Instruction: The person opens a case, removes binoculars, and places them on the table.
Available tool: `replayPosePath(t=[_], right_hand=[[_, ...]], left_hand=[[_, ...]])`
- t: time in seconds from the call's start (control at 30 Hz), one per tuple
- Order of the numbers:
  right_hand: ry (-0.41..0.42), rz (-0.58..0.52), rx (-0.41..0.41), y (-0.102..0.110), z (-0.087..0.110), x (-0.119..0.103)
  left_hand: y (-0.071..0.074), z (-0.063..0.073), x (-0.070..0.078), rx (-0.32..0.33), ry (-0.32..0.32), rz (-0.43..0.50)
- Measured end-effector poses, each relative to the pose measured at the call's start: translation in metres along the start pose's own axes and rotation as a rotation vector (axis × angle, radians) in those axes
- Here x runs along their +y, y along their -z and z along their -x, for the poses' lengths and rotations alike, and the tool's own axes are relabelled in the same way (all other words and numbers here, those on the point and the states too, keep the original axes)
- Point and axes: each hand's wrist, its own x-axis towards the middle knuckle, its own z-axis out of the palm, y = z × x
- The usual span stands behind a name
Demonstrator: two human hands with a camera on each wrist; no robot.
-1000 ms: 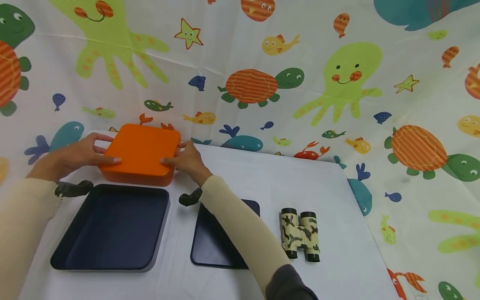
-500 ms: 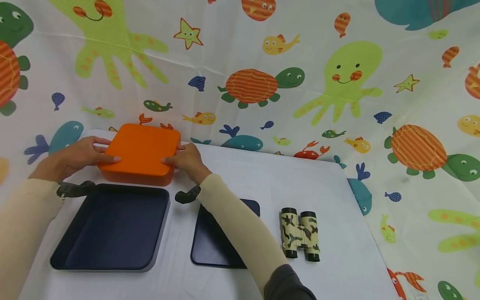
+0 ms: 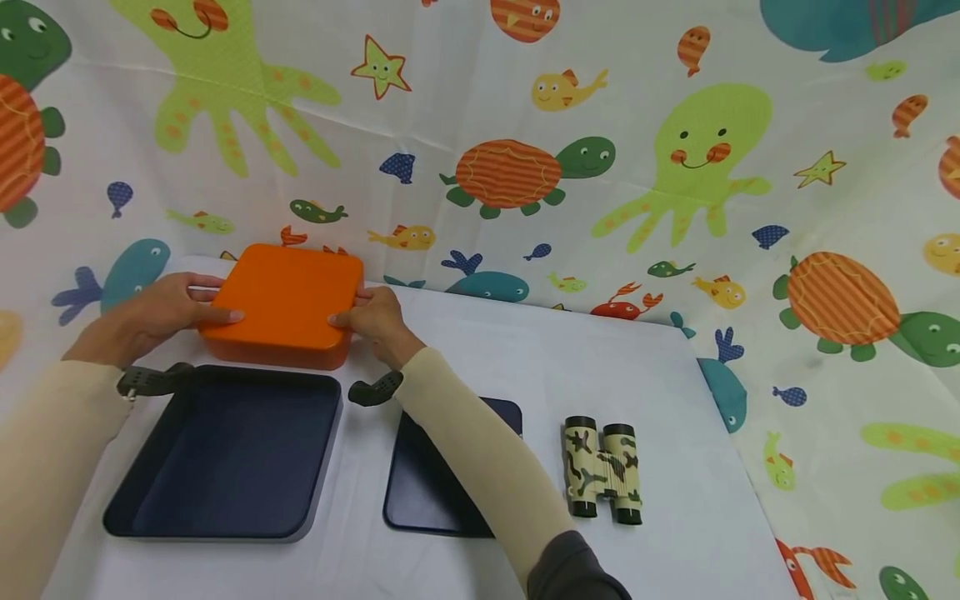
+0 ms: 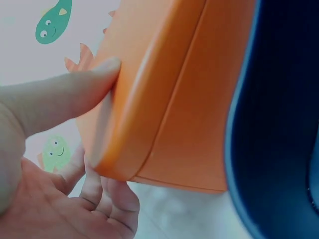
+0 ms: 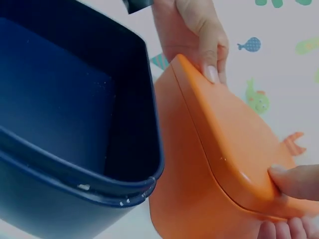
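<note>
An orange lidded box point(image 3: 288, 292) sits at the back left of the white table, with its lid on. My left hand point(image 3: 167, 307) holds its left side, thumb on the lid and fingers down the side. On the opposite side my right hand point(image 3: 381, 323) grips the lid's edge, the thumb on top. The left wrist view shows the left thumb against the lid point(image 4: 134, 64) and curled fingers below it. In the right wrist view a thin seam runs between the lid and the box's body point(image 5: 174, 149). Directly in front stands an open dark blue box point(image 3: 225, 458).
A flat dark blue lid point(image 3: 427, 483) lies right of the open box, partly hidden under my right forearm. Camouflage binoculars point(image 3: 581, 467) lie farther right. Behind the table hangs a white curtain point(image 3: 465, 92) printed with sea animals.
</note>
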Motion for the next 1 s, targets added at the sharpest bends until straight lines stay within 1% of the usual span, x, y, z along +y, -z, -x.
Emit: replayPosePath(t=[0.17, 0.3, 0.43, 0.53, 0.67, 0.9, 1.0], right_hand=[[0.061, -0.013, -0.027, 0.001, 0.000, 0.002], [0.063, 0.015, 0.010, 0.002, 0.000, 0.004], [0.066, 0.054, 0.054, 0.000, 0.002, 0.005], [0.088, 0.072, 0.057, 0.000, 0.004, 0.006], [0.120, 0.093, 0.051, 0.002, 0.008, 0.005], [0.161, 0.157, 0.061, 0.004, 0.014, 0.007], [0.185, 0.163, 0.067, 0.004, 0.015, 0.009]], left_hand=[[0.000, 0.000, -0.002, 0.023, -0.012, -0.009], [0.000, 0.000, -0.003, 0.047, -0.031, -0.012], [-0.001, 0.003, -0.004, 0.046, -0.028, 0.020], [-0.002, 0.007, -0.004, 0.044, -0.022, 0.035], [-0.003, 0.010, -0.003, 0.070, -0.055, 0.040], [-0.007, 0.015, -0.004, 0.125, -0.087, -0.093], [-0.009, 0.019, -0.006, 0.141, -0.107, -0.107]])
